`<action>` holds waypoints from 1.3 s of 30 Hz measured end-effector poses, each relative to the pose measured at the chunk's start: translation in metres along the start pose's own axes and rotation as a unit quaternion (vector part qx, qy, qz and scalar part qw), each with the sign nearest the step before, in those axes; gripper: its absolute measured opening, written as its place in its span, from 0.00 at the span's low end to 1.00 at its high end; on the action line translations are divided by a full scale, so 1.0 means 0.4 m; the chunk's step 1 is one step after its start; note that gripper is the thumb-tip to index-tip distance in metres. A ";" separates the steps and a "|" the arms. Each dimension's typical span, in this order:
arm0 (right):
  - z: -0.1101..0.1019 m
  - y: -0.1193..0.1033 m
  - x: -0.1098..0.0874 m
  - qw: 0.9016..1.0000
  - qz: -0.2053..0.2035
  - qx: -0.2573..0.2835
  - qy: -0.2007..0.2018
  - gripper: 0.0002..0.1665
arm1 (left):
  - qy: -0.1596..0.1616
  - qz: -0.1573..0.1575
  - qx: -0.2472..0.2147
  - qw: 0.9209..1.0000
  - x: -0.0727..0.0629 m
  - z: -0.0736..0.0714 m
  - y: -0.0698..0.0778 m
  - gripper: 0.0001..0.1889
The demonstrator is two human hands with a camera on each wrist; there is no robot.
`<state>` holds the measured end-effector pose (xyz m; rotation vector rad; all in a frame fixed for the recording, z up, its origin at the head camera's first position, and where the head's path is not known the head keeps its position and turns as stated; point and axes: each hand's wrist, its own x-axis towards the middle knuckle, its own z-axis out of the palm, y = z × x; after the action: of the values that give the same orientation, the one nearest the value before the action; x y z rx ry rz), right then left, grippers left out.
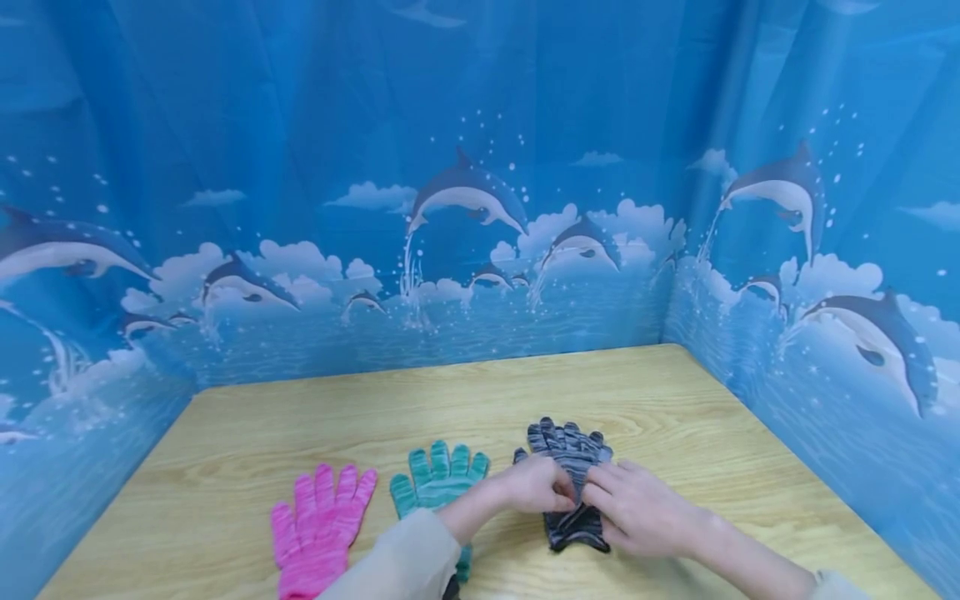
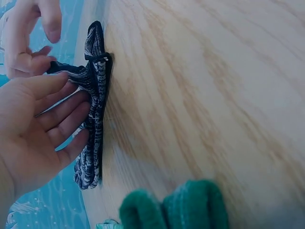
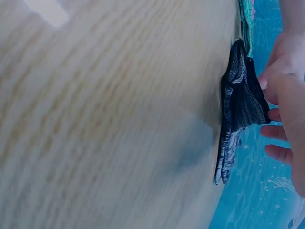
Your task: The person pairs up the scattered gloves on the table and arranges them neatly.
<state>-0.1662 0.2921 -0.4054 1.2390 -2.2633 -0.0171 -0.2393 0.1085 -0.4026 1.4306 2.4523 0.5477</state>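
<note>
A dark grey and black striped knit glove (image 1: 573,454) lies on the table with its fingers pointing away and part of its cuff lifted in a fold. My left hand (image 1: 536,485) is at the glove's left side, thumb and forefinger at the lifted fold (image 2: 74,71). Across from it, my right hand (image 1: 641,510) pinches the edge of that fold. In the right wrist view the raised black cloth (image 3: 252,102) stretches up to the fingertips. Left of the hands lies a green knit glove (image 1: 438,475), partly hidden under my left forearm.
A pink knit glove (image 1: 322,529) lies flat at the left of the wooden table (image 1: 360,417). Blue curtains with dolphins (image 1: 468,196) enclose the back and sides. Something small and dark (image 1: 452,588) shows beneath the left sleeve.
</note>
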 end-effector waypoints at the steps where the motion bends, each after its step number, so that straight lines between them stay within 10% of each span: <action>1: 0.003 0.000 0.000 1.000 0.006 0.009 0.003 0.16 | -0.004 0.001 -0.002 1.000 -0.004 -0.001 0.000 0.05; 11: 0.017 -0.010 -0.008 0.997 0.035 0.008 -0.072 0.11 | -0.016 0.018 0.052 0.998 -0.045 -0.011 0.003 0.07; 20: 0.022 -0.017 0.000 0.997 0.074 0.034 -0.017 0.11 | 0.018 0.036 0.195 0.980 -0.061 0.009 -0.001 0.12; 27: 0.023 -0.026 0.001 0.993 0.110 0.049 0.015 0.12 | 0.032 0.059 0.206 0.976 -0.067 0.002 -0.006 0.14; 34: 0.028 -0.026 0.007 0.997 0.049 0.030 0.052 0.12 | 0.046 0.129 0.233 0.963 -0.079 -0.011 -0.013 0.08; 39: 0.029 -0.026 0.002 1.000 -0.021 -0.001 0.002 0.13 | 0.044 0.157 0.292 0.942 -0.086 -0.010 -0.018 0.02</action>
<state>-0.1642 0.2828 -0.4178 1.2833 -2.2327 -0.0323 -0.2296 0.0746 -0.4014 2.0824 2.5929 -0.0931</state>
